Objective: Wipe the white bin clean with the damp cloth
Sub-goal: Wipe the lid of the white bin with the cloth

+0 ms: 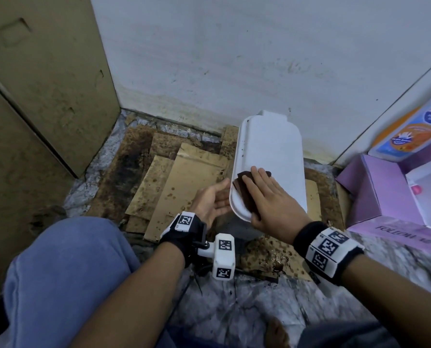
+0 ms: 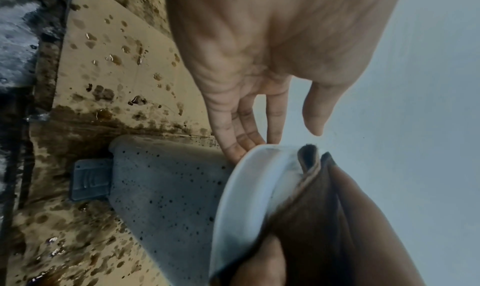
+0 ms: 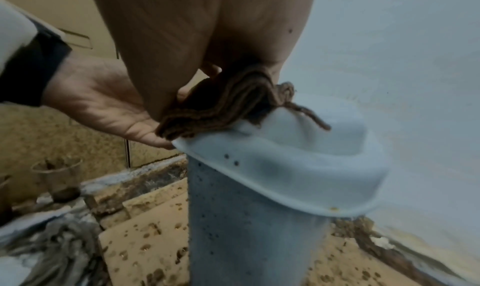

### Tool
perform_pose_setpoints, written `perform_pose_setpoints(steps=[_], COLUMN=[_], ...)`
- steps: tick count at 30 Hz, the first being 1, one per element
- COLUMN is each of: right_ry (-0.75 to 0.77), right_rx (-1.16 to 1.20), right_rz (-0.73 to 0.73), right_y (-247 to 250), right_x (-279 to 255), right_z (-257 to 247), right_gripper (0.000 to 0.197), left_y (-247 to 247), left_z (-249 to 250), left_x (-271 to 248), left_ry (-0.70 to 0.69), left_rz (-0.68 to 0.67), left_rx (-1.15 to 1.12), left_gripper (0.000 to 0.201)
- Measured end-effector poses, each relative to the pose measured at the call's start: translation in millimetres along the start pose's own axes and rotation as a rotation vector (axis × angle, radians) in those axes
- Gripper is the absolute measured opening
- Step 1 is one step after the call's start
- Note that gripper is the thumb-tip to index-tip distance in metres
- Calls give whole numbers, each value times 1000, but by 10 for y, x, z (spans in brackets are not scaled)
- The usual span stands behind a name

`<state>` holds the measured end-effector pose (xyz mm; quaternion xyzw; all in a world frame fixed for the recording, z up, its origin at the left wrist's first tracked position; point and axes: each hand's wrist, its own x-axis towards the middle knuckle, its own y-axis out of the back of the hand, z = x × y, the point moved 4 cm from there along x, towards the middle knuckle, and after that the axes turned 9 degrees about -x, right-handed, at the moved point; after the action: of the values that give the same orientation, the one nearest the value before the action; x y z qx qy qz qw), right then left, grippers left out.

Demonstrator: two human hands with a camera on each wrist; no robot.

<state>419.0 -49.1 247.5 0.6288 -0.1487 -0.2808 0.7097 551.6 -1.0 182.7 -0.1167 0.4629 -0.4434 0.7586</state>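
Note:
The white bin (image 1: 272, 151) stands against the wall with its lid shut. Its grey body (image 2: 168, 187) is speckled with dark spots. A folded brown cloth (image 1: 243, 189) lies on the near left part of the lid. My right hand (image 1: 267, 197) lies flat on the cloth with straight fingers, and the thumb sits at the lid's front rim. My left hand (image 1: 215, 200) is open, palm up, its fingertips touching the lid's left rim (image 2: 246, 187). In the right wrist view the cloth (image 3: 221, 105) bunches under my palm on the lid (image 3: 285, 167).
Stained, wet cardboard sheets (image 1: 179, 182) cover the floor left of the bin. A purple box (image 1: 380, 197) stands at the right, cabinet doors (image 1: 33, 96) at the left. A dirty plastic cup (image 3: 59, 179) stands on the floor. The bin's grey pedal (image 2: 91, 179) sticks out at its base.

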Motion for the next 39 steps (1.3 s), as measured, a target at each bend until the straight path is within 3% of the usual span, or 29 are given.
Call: perform_pose_setpoints(steps=[8,17,23,25,33,39], right_ry=[-12,-277,-125,-100,-238,-180], right_rx=[9,56,32,14,60,14], right_rz=[-25,24,106,83,17,33], right_y=[55,111,149,152,164,355], right_x=[-30,349,150,133,520,859], right_z=[85,-263,-148,-158,-109,127], right_gripper=[83,71,55,59,56,39], left_y=[28,59,29,-24,-121,-73], left_z=[-1,-3,47,88,168,160], left_x=[-39,-26,77,113,222,314], left_ry=[-3,-6,0,4,38,51], left_rz=[-55,-41,9,18,33,47], left_rx=[24,43,77,74,10,-48], left_gripper=[33,24,23,24,25,22])
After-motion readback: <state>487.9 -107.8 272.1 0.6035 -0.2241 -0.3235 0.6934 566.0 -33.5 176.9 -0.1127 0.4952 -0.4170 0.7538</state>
